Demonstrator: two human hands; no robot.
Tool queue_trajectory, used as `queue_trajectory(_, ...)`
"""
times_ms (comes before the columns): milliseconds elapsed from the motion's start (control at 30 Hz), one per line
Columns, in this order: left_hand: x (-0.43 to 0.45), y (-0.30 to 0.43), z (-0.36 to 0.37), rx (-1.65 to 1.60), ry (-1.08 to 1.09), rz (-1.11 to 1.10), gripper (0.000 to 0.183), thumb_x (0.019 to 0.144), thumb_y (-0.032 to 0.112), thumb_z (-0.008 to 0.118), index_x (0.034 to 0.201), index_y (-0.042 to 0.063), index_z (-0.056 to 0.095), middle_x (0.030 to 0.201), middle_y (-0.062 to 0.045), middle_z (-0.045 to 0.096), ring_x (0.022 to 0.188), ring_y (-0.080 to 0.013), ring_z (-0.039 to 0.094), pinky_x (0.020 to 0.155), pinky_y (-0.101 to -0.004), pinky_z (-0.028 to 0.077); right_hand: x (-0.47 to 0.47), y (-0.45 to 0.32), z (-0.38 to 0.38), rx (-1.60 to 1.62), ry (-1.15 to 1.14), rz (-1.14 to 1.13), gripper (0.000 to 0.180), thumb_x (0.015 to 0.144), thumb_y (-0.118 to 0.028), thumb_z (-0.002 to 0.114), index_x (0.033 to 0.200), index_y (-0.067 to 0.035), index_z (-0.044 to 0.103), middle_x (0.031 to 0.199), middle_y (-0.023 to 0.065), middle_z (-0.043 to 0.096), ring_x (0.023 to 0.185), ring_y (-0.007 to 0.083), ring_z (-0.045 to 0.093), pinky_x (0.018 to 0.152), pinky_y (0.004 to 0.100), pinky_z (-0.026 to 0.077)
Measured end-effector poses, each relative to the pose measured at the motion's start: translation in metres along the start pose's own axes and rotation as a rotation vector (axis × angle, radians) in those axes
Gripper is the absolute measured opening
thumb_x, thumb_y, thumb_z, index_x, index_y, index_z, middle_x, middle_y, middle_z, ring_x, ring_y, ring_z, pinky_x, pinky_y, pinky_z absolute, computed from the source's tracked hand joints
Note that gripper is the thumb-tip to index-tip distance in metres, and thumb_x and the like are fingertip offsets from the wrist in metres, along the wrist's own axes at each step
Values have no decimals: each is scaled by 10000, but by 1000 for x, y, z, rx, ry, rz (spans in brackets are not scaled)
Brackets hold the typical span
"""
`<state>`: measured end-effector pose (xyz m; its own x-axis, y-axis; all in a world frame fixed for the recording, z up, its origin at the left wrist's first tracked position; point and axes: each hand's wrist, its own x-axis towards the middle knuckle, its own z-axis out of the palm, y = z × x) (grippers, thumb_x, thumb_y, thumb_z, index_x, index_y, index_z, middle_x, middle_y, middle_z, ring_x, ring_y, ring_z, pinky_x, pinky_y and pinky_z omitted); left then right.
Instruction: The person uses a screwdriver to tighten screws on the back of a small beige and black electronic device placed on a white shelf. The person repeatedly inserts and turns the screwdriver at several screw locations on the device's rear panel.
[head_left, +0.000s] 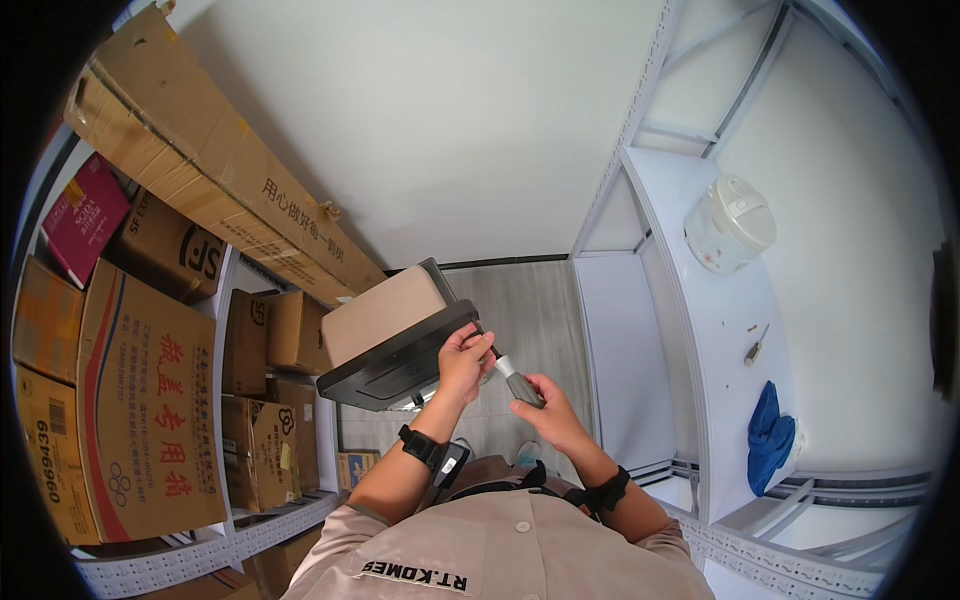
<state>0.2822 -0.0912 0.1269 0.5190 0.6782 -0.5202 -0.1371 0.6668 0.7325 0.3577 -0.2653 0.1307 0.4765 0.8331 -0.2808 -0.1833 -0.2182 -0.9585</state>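
My right hand (553, 416) grips the grey handle of a screwdriver (519, 384). Its dark shaft points up and left to the corner of a box-shaped appliance or bin (390, 311) with a beige body and a dark rim. The fingers of my left hand (461, 366) are closed around the shaft near its tip, right by that rim. Whether a screw sits at the tip is hidden by those fingers. The beige body is tilted beside the left shelf, and what supports it from below cannot be seen.
Cardboard boxes (154, 405) fill the left shelves, with a long carton (225, 165) leaning above. On the right white shelf (705, 322) stand a rice cooker (729, 225), a second screwdriver (754, 351) and a blue cloth (770, 439). Grey floor (517, 300) shows between the racks.
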Motion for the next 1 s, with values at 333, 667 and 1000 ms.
queue_trajectory(333, 5, -5, -2, -27, -22, 46, 286, 878, 16, 637, 1144, 38, 532, 918, -60, 655, 746, -158, 655, 599, -241, 550, -3, 0, 1, 147, -4, 33, 446, 846, -156, 680, 1224, -25, 481, 907, 38, 523, 706, 98, 507, 608, 256, 421)
queue_trajectory(667, 3, -9, -2, -79, -72, 48, 282, 893, -8, 599, 1164, 9, 524, 921, -85, 657, 761, -184, 670, 618, -253, 564, -5, -7, 1, 314, -36, 104, 390, 891, -92, 623, 1241, -22, 466, 792, 21, 518, 600, 71, 465, 510, 234, 368)
queue_trajectory(1000, 0, -7, 1, -92, -66, 52, 289, 889, -10, 604, 1164, 11, 521, 921, -83, 654, 765, -184, 668, 630, -259, 566, -5, -6, 1, 307, -45, 81, 382, 897, -91, 617, 1243, -29, 468, 820, 22, 530, 615, 69, 458, 527, 234, 372)
